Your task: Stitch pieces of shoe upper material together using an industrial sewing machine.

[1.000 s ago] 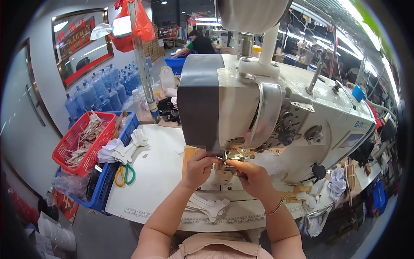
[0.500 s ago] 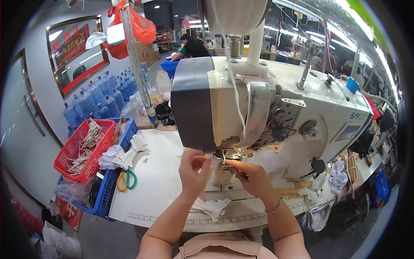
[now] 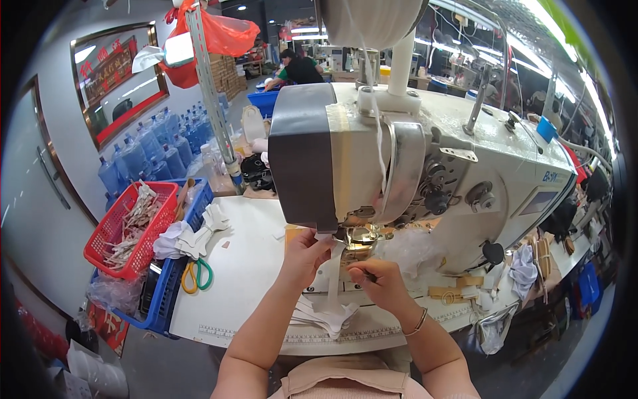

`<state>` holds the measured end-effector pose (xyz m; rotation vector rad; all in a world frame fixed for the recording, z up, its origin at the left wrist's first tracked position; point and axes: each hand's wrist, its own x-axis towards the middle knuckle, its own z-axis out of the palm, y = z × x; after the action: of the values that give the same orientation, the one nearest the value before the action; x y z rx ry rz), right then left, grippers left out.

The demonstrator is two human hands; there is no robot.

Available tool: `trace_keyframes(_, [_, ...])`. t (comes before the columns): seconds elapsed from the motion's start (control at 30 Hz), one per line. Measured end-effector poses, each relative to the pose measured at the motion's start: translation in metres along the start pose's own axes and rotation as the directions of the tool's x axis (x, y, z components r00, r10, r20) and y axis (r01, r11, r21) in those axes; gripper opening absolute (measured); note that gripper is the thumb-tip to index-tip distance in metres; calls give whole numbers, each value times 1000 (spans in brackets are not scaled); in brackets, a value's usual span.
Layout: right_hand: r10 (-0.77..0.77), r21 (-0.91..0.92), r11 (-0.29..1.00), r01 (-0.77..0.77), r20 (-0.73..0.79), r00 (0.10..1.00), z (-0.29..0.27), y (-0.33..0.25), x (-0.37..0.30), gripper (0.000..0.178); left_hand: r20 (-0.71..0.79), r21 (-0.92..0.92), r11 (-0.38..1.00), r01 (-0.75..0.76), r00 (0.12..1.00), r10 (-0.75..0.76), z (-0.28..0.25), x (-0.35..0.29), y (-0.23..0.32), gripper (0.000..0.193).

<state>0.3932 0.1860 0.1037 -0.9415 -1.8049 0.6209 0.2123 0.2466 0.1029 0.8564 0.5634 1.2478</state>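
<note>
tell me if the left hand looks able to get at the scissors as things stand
Probably yes: the scissors lie on the white tabletop off to the left hand's left, with nothing standing between, though that hand appears to pinch a white piece.

Ceiling tubes (image 3: 598, 113) glare upper right; needle area (image 3: 360, 238) glowing; edges bent, dark.

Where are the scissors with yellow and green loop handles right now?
In the head view, the yellow-and-green-handled scissors lie on the white tabletop at left, just right of the blue plastic crate and below the white flat pieces.
</note>
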Motion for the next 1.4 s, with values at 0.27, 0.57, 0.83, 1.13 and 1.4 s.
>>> trace_keyframes(0.27, [398,259,854,-451,232,888,-4,-15,-3,18,-21,-13,997,82,996,-82,7,-21,3,18])
trace_keyframes(0.57, [333,336,837,-432,314,889,-27,2,3,23,-128,-1,1000,-24,992,23,17,-28,-9,22])
trace_keyframes(0.83, [418,351,808,-473,224,880,-2,-4,4,22,36,674,542,-502,755,655,13,-22,-19,34])
trace_keyframes(1.13, [-144,-233,964,129,-50,988,-14,-4,16,50,656,667,-126,-734,499,566,10,-53,-29,40])
trace_keyframes(1.4, [-198,-269,947,178,-46,979,-16,-3,15,48,667,639,-172,-750,428,609,16,-58,-29,32])
